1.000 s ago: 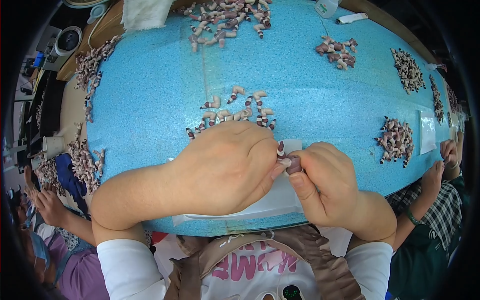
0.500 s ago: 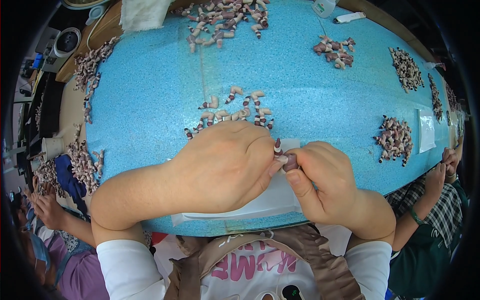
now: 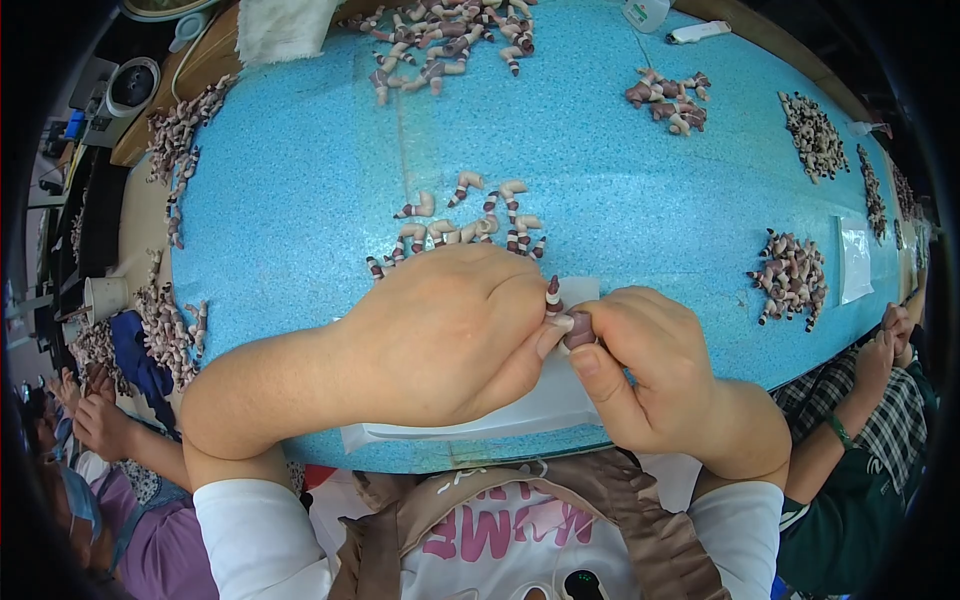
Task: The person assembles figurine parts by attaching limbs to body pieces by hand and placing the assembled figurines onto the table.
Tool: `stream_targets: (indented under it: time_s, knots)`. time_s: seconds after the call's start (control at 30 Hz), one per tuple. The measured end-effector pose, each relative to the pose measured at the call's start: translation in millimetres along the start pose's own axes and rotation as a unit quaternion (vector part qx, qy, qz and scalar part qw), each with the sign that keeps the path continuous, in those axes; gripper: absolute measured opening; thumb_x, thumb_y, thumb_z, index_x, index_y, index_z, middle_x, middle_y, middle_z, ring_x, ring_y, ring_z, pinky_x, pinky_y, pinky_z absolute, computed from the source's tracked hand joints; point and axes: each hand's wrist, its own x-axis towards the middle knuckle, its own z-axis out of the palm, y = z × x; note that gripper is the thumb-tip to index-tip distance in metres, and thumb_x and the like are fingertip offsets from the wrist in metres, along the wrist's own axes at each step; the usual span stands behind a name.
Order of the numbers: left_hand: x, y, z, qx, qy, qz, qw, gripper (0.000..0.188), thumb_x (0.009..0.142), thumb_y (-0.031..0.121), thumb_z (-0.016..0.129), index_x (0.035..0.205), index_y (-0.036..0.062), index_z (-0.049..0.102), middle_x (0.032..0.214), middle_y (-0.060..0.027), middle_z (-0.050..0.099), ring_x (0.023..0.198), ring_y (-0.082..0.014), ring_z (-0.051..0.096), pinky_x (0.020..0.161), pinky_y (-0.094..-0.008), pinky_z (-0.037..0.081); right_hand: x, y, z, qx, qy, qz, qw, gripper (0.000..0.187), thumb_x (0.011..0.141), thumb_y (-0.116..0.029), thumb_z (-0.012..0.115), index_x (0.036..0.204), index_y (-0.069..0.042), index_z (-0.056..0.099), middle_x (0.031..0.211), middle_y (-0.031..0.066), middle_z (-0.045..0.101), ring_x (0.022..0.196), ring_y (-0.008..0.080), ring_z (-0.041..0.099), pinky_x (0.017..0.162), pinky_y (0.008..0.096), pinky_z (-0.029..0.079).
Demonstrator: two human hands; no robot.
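Observation:
My left hand (image 3: 450, 330), back upward and fingers curled, pinches a small cream-and-maroon banded toy limb (image 3: 554, 292) whose dark tip points up past the knuckles. My right hand (image 3: 650, 365) grips a rounded mauve toy part (image 3: 580, 328) between thumb and forefinger. Both parts meet between my fingertips; the exact join is hidden. Under my hands lies a white sheet (image 3: 480, 425). Just beyond my left hand, several bent toy limbs (image 3: 470, 232) with cream and maroon bands lie in a loose cluster.
A blue tabletop (image 3: 290, 180) carries heaps of similar parts: a far pile (image 3: 455, 40), a smaller group (image 3: 675, 100) and a right-hand pile (image 3: 790, 280). Beside that sits a clear bag (image 3: 854, 262). Co-workers' hands show at left (image 3: 100, 420) and right (image 3: 885, 345).
My hands keep their grip on the parts, with only a slight shift of the fingers. The co-worker's hands at left have moved a little.

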Motion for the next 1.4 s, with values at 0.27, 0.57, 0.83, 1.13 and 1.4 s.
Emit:
stream_targets:
  time_s: [0.27,0.57,0.83,1.13,1.4]
  knots:
    - [0.5,0.7,-2.4,-0.018,-0.035,-0.043,0.998,0.017,0.081,0.014,0.056,0.073,-0.0005,0.049,0.068,-0.0153,0.053,0.066,-0.0356,0.054,0.060,-0.0453,0.043,0.5,0.8,0.8,0.008,-0.007,0.011,1.000,0.012,0.082,-0.009,0.059,0.083,0.002,0.054,0.066,0.0120,0.053,0.055,0.0303,0.051,0.051,0.0400,0.039]
    - [-2.5,-1.8,1.7,-0.023,-0.007,-0.013,1.000,0.014,0.079,0.007,0.055,0.071,0.0004,0.045,0.067,-0.0154,0.046,0.059,-0.0347,0.046,0.052,-0.0438,0.037,0.1,0.8,3.1,0.017,-0.001,0.015,1.000,0.012,0.082,-0.009,0.059,0.083,0.002,0.054,0.067,0.0129,0.054,0.056,0.0310,0.053,0.051,0.0408,0.040]
    - [2.0,0.1,-2.1,-0.006,-0.038,-0.041,0.998,0.016,0.081,0.014,0.055,0.075,-0.0003,0.051,0.069,-0.0151,0.054,0.066,-0.0359,0.054,0.060,-0.0455,0.043,-0.2,3.3,0.6,0.013,-0.006,0.018,1.000,0.012,0.083,-0.008,0.059,0.084,0.003,0.055,0.068,0.0132,0.055,0.056,0.0311,0.053,0.051,0.0405,0.040]
    - [3.2,-16.3,-20.1,-0.158,-0.055,-0.099,0.981,0.026,0.095,0.020,0.048,0.084,-0.0014,0.058,0.068,-0.0110,0.055,0.060,-0.0254,0.053,0.056,-0.0352,0.042,15.6,16.3,-4.9,0.038,-0.062,-0.002,0.997,0.020,0.084,-0.014,0.061,0.098,0.000,0.059,0.081,0.0152,0.059,0.073,0.0321,0.058,0.064,0.0394,0.046]
    - [-13.7,-35.5,-66.6,0.161,0.029,-0.235,0.958,0.039,0.087,0.030,0.061,0.113,0.0016,0.054,0.080,-0.0109,0.059,0.070,-0.0223,0.056,0.063,-0.0322,0.044,20.2,62.5,-38.7,-0.380,0.137,0.074,0.912,0.036,0.085,-0.016,0.059,0.119,-0.006,0.056,0.119,0.0190,0.050,0.107,0.0349,0.050,0.091,0.0416,0.040]
